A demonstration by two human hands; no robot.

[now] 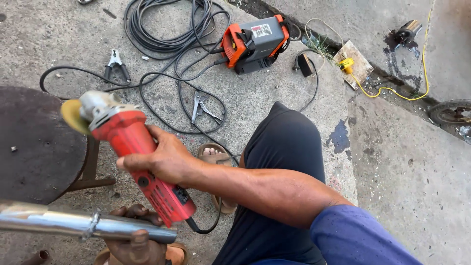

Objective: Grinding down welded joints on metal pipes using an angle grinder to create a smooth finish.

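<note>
Stained concrete ground [407,176], coiled black cables [167,29]

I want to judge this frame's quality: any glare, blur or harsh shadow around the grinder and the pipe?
Head view: soft, even daylight with no hard shadows; the red angle grinder in the right hand looks sharp, its yellow disc slightly soft; the shiny metal pipe held by the left hand shows bright glare along its top.

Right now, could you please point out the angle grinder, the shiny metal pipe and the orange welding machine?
angle grinder [135,147], head view, on its red body.
shiny metal pipe [54,222], head view, on the bare tube left of its clamp.
orange welding machine [255,43], head view, on its grey top.
</note>
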